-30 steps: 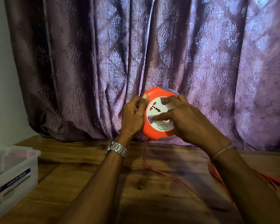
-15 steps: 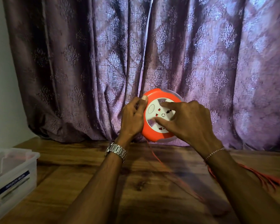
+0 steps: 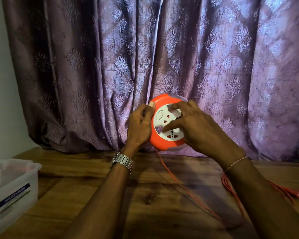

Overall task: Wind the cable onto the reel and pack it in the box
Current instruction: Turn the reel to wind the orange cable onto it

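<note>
Both hands keep a grip on the reel (image 3: 164, 144), which is held up in the air above the far middle of the counter (image 3: 145, 195), in front of the curtain (image 3: 214, 66). My left hand (image 3: 139, 125) closes around the orange rim from the left side, thumb on the front edge. My right hand (image 3: 195, 126) is spread over the white socket face, with fingertips (image 3: 171, 107) pressed on it, I judge to turn it for winding.

From the bottom of the reel, the cable (image 3: 178, 185) hangs down and runs across the counter toward the near right. More of it lies in a loose bundle near the right edge, partly hidden behind my right forearm, so I think much is left to wind.

What can go wrong: the loose bundle may tangle or catch on my arm when the cable is pulled, and then the winding stops. Also the fingertips may slip on the smooth face, because they only press and do not hook anything.

The box (image 3: 12, 187) stands at the near left corner, well apart from the reel. It has a dark label with white letters, but the writing is too blurred to read. On the reel I can read no brand.
</note>
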{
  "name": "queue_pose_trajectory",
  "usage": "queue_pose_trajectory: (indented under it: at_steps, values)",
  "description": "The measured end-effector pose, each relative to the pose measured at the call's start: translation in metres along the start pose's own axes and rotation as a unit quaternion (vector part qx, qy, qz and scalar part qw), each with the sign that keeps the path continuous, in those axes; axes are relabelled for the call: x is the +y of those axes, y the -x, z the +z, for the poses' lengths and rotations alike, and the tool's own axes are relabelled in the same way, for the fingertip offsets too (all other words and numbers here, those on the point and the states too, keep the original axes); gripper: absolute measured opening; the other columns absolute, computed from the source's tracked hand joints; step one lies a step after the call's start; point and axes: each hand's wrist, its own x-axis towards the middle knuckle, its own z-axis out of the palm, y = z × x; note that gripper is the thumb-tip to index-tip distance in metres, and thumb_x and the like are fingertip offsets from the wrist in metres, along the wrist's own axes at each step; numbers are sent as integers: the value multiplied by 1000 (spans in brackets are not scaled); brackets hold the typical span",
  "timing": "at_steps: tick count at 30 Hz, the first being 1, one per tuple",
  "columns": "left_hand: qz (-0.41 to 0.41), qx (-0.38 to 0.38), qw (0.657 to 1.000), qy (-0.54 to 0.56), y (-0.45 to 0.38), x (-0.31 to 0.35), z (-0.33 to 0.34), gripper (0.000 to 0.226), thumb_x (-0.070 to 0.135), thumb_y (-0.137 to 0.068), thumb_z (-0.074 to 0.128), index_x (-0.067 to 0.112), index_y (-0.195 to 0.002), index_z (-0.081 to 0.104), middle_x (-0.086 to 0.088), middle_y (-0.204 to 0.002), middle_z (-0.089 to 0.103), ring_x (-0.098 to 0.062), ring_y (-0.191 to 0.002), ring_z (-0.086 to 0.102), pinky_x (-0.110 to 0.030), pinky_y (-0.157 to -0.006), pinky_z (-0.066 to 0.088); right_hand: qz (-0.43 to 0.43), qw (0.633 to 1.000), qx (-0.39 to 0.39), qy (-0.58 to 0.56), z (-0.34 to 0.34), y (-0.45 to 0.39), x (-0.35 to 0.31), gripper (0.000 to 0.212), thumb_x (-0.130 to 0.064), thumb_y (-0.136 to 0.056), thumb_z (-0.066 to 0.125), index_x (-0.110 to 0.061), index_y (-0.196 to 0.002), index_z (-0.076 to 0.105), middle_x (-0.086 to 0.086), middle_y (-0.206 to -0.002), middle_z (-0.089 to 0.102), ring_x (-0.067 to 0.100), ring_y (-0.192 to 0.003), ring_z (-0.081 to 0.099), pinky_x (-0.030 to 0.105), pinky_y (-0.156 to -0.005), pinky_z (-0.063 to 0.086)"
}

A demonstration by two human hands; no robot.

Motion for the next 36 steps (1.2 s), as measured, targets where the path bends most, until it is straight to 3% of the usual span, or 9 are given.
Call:
queue_pose_trajectory:
  at_steps: [6, 8, 11, 14, 21, 25, 29, 32, 36]
  values:
    - [3, -4, 1000, -12, 0, 1, 0, 43, 45, -97, 52, 20, -63, 42, 0, -60, 49, -17, -64, 43, -50, -60, 40, 16, 999, 4, 38, 6, 0, -3, 46, -37, -65, 71, -51, -109, 66, 6, -123, 54, 32, -111, 51, 39, -72, 50]
    - [9, -4, 1000, -22, 1, 2, 0, 44, 44, -98, 52, 20, -63, 41, 4, -59, 47, -16, -62, 41, -47, -59, 39, 32, 997, 38, 52, 8, 1, -4, 43, -35, -69, 55, -52, -107, 66, 4, -115, 56, 30, -105, 55, 37, -66, 50]
    - [10, -5, 1000, -16, 1, 3, 0, 42, 44, -98, 52, 21, -63, 43, 7, -59, 47, -14, -62, 42, -42, -60, 38, 77, 993, 59, 74, 11, 4, -5, 52, -30, -68, 61, -55, -114, 61, 1, -106, 56, 26, -97, 60, 31, -60, 45]
    - [12, -9, 1000, -21, 2, 3, 1, 42, 44, -99, 51, 21, -64, 44, 9, -57, 47, -13, -61, 42, -41, -60, 38, 121, 988, 66, 71, 12, 4, -6, 56, -44, -61, 63, -58, -116, 57, 1, -102, 60, 27, -83, 64, 30, -58, 39]
    - [2, -10, 1000, 0, 2, 3, 3, 41, 42, -99, 53, 28, -61, 49, 10, -54, 48, -10, -59, 40, -36, -59, 35, 178, 972, 154, 20, 16, 1, -4, 70, -82, -57, 52, -42, -113, 67, 7, -79, 74, 34, -73, 68, 34, -60, 52]
    - [3, -6, 1000, -7, 3, 4, 2, 42, 43, -99, 52, 21, -64, 43, 9, -59, 45, -12, -61, 39, -39, -60, 35, 148, 981, 125, 11, 12, 0, -5, 61, -72, -70, 56, -33, -115, 67, 1, -81, 74, 29, -79, 68, 36, -63, 53]
    - [3, -7, 1000, -5, 3, 5, 0, 42, 42, -100, 51, 21, -65, 41, 7, -59, 44, -11, -60, 37, -38, -59, 32, 36, 994, 94, -33, 6, 1, 1, 25, -22, -83, 64, -29, -106, 71, 1, -104, 65, 27, -103, 62, 41, -70, 54]
    - [5, -6, 1000, -11, 3, 5, 0, 41, 44, -100, 50, 19, -68, 44, -3, -63, 46, -15, -64, 40, -45, -60, 36, 10, 999, 15, -27, 2, 1, 1, 41, -11, -78, 52, -38, -102, 71, 1, -125, 52, 24, -127, 45, 39, -79, 53]
    - [9, -5, 1000, -24, 4, 5, 0, 42, 41, -102, 51, 21, -66, 41, -1, -62, 47, -15, -63, 41, -44, -59, 36, 0, 1000, -7, 24, 0, 2, -4, 45, -15, -70, 65, -44, -105, 70, 3, -134, 47, 26, -129, 43, 35, -77, 47]
